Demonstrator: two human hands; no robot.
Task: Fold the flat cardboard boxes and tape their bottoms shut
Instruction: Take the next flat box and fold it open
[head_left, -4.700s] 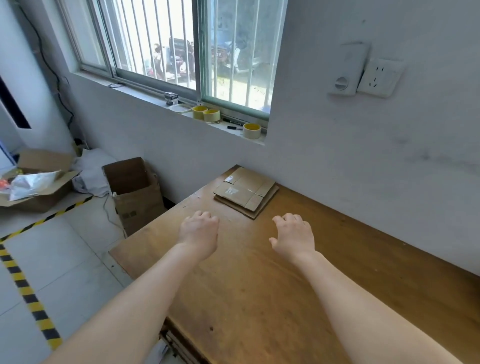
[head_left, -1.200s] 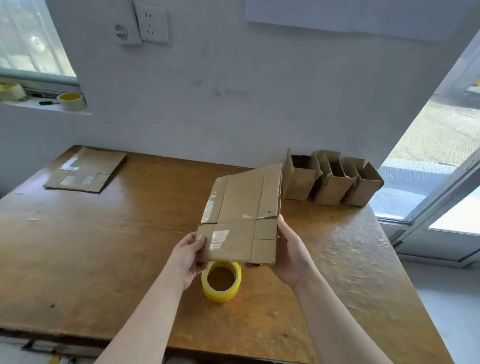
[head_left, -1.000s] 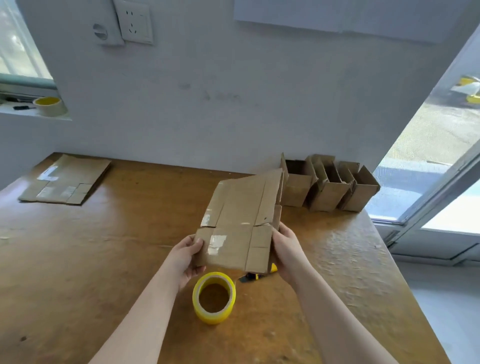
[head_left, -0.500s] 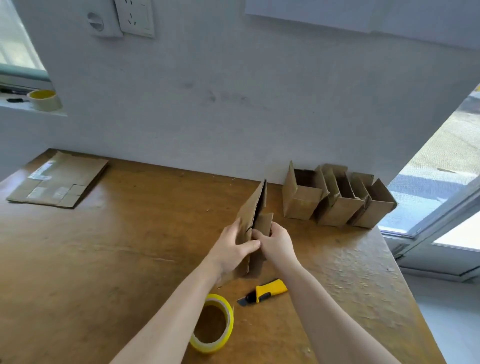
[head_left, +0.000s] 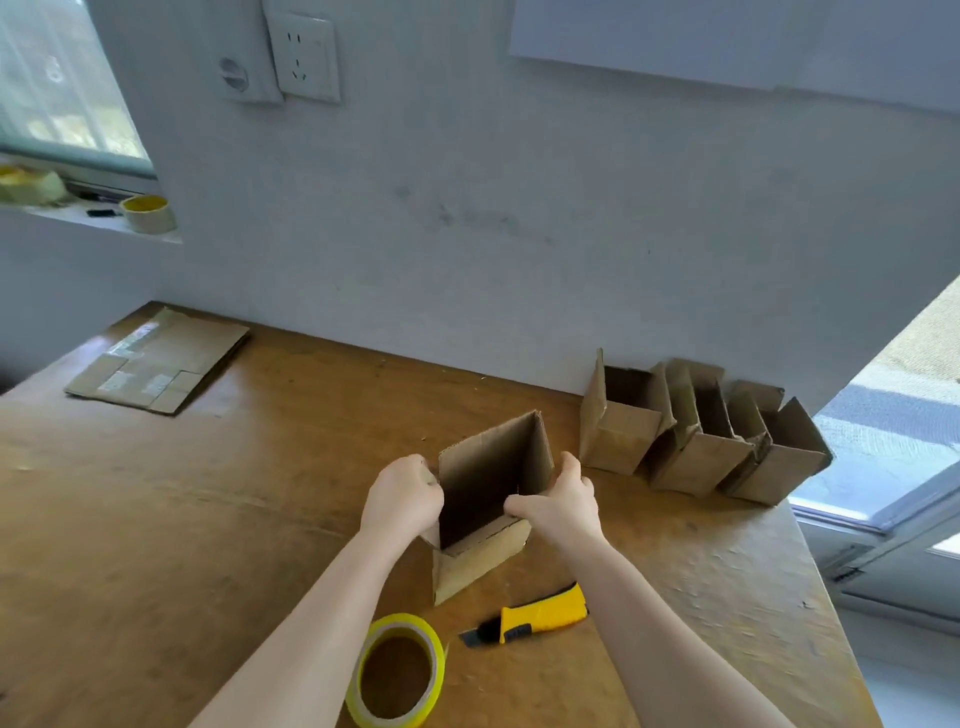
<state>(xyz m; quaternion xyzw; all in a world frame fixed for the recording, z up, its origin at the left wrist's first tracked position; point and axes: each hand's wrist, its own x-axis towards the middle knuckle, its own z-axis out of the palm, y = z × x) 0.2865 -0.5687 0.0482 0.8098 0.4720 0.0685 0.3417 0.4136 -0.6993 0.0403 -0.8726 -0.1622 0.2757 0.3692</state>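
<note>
A small cardboard box (head_left: 491, 467), spread open into a square tube, stands over the wooden table (head_left: 208, 519) with its dark inside facing me. My left hand (head_left: 402, 496) grips its left wall and my right hand (head_left: 558, 501) grips its right wall, thumb over the near edge. One flap hangs down toward me. A yellow tape roll (head_left: 397, 670) lies near the front edge, just below the box. A stack of flat boxes (head_left: 161, 358) rests at the table's far left corner.
A yellow utility knife (head_left: 535, 616) lies right of the tape roll. Three folded boxes (head_left: 696, 436) stand in a row against the wall at the back right. More tape rolls (head_left: 148, 213) sit on the window sill. A glass door is beyond the table's right edge.
The flat box I held by both sides has been turned on edge and pulled open into a square tube. Both hands shifted to its side walls.
</note>
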